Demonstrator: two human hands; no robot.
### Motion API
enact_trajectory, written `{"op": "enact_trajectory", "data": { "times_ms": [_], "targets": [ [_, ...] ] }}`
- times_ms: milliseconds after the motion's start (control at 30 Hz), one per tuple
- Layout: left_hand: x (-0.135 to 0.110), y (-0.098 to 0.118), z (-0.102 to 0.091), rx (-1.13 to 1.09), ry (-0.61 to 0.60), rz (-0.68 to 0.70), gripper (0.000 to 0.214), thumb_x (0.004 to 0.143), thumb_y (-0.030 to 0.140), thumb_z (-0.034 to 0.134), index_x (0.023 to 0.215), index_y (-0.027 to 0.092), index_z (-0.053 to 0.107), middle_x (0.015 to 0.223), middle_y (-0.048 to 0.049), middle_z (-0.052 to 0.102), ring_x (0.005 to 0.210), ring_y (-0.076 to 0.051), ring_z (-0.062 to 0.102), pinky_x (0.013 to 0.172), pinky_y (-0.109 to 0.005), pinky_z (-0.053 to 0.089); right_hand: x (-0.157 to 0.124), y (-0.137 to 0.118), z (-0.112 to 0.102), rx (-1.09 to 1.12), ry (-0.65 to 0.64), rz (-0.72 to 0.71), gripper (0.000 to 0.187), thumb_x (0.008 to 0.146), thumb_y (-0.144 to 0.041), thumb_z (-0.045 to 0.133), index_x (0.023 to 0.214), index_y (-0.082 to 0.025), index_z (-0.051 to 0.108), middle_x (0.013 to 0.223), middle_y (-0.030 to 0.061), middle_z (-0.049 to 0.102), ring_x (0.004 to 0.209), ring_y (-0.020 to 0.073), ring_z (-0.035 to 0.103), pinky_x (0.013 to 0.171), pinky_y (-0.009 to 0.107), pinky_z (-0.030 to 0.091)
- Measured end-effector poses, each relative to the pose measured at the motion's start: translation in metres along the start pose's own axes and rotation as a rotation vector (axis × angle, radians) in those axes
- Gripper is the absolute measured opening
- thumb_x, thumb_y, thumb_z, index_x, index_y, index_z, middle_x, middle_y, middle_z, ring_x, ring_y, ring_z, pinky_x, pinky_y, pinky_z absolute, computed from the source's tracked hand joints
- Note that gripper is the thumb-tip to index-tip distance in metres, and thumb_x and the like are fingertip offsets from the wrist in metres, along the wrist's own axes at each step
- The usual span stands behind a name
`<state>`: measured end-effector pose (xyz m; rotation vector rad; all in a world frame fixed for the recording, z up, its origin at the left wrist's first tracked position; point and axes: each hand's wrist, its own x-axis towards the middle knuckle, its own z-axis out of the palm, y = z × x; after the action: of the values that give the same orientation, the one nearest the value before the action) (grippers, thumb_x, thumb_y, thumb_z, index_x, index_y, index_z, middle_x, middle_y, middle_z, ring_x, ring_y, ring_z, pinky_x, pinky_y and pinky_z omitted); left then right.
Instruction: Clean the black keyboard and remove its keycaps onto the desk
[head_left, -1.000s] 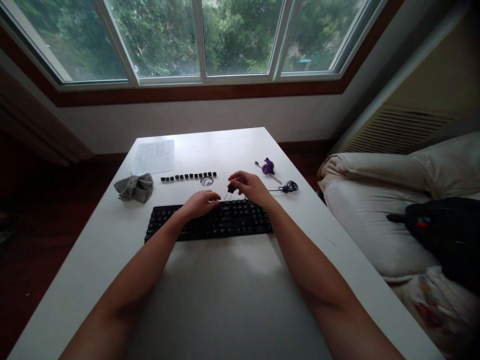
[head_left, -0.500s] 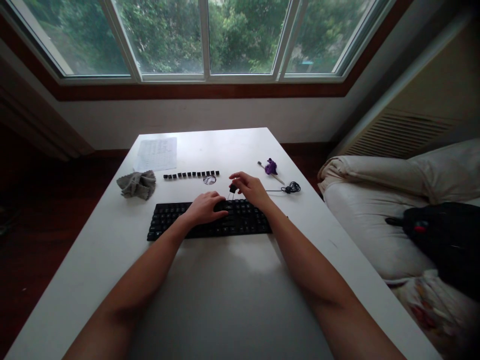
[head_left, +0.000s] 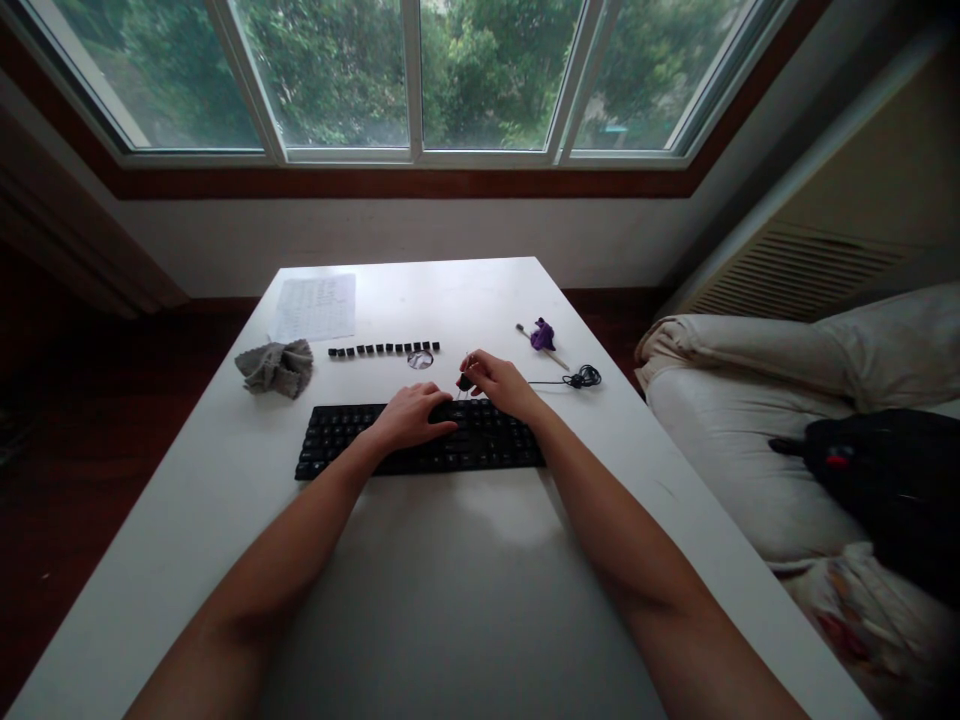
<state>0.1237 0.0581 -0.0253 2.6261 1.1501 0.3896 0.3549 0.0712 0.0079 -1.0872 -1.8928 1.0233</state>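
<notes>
A black keyboard (head_left: 465,452) lies across the middle of the white table. My left hand (head_left: 411,413) rests on its centre, fingers stretched out and thumb apart, holding nothing. Just above the keyboard's back edge, my right hand (head_left: 501,384) pinches a keycap puller (head_left: 464,383) with a black body and thin wire prongs. The prongs point down at the top row of keys; whether they touch a key I cannot tell. Behind the keyboard, several loose black keycaps (head_left: 384,349) stand in a line, with a small round shiny object (head_left: 420,359) in front of them.
A crumpled grey cloth (head_left: 274,368) lies left of the keycaps, and a printed sheet (head_left: 313,307) is at the back left. To the right are a purple cloth bundle (head_left: 542,336), a thin brush (head_left: 553,357) and a coiled black cable (head_left: 583,377). A sofa (head_left: 742,450) flanks the table.
My right hand has tilted slightly, and the puller in it has shifted a little; a wire end now shows above the fingers. My left hand stays in place on the keyboard.
</notes>
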Motion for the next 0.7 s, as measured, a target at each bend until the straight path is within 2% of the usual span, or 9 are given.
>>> {"op": "enact_trajectory", "data": {
  "times_ms": [133, 200, 367, 567, 700],
  "targets": [
    [0.0, -0.001, 0.001, -0.003, -0.003, -0.012, 0.053, 0.089, 0.06, 0.061, 0.128, 0.026, 0.063, 0.122, -0.0099, 0.063, 0.108, -0.029, 0.061, 0.098, -0.044, 0.045, -0.007, -0.015, -0.007, -0.129, -0.159, -0.09, 0.013, 0.092, -0.026, 0.056, 0.1, -0.021, 0.065, 0.092, 0.0024, 0.076, 0.082, 0.0153, 0.068, 0.076, 0.028, 0.053],
    [0.0, -0.001, 0.001, -0.006, -0.006, -0.012, 0.053, 0.089, 0.061, 0.06, 0.128, 0.026, 0.063, 0.122, -0.0097, 0.063, 0.108, -0.028, 0.061, 0.098, -0.044, 0.045, -0.011, -0.022, -0.012, -0.182, -0.189, -0.091, 0.014, 0.087, -0.018, 0.057, 0.099, -0.021, 0.065, 0.091, 0.0017, 0.076, 0.081, 0.0152, 0.068, 0.076, 0.028, 0.052],
    [-0.001, 0.0, 0.0, -0.009, -0.005, -0.011, 0.051, 0.089, 0.06, 0.061, 0.128, 0.027, 0.063, 0.121, -0.009, 0.063, 0.108, -0.028, 0.061, 0.097, -0.043, 0.045, -0.011, -0.019, -0.026, -0.111, -0.151, -0.013, 0.022, 0.077, -0.006, 0.052, 0.092, -0.02, 0.061, 0.093, 0.0023, 0.077, 0.08, 0.0148, 0.07, 0.073, 0.027, 0.052],
    [-0.001, 0.0, -0.001, -0.015, -0.009, -0.012, 0.052, 0.089, 0.06, 0.06, 0.128, 0.026, 0.063, 0.121, -0.0095, 0.063, 0.108, -0.028, 0.061, 0.098, -0.043, 0.045, -0.008, 0.006, -0.039, 0.09, -0.083, 0.104, 0.009, 0.078, -0.013, 0.057, 0.085, -0.018, 0.059, 0.091, 0.0065, 0.077, 0.08, 0.017, 0.074, 0.069, 0.028, 0.058],
    [0.0, 0.0, -0.001, -0.065, 0.029, -0.031, 0.057, 0.088, 0.059, 0.063, 0.134, 0.026, 0.059, 0.119, -0.0093, 0.064, 0.107, -0.028, 0.062, 0.096, -0.044, 0.047, -0.006, 0.005, -0.038, 0.203, -0.018, 0.136, 0.011, 0.081, -0.019, 0.062, 0.092, -0.018, 0.062, 0.083, 0.0059, 0.077, 0.077, 0.0178, 0.075, 0.069, 0.029, 0.061]
  ]
}}
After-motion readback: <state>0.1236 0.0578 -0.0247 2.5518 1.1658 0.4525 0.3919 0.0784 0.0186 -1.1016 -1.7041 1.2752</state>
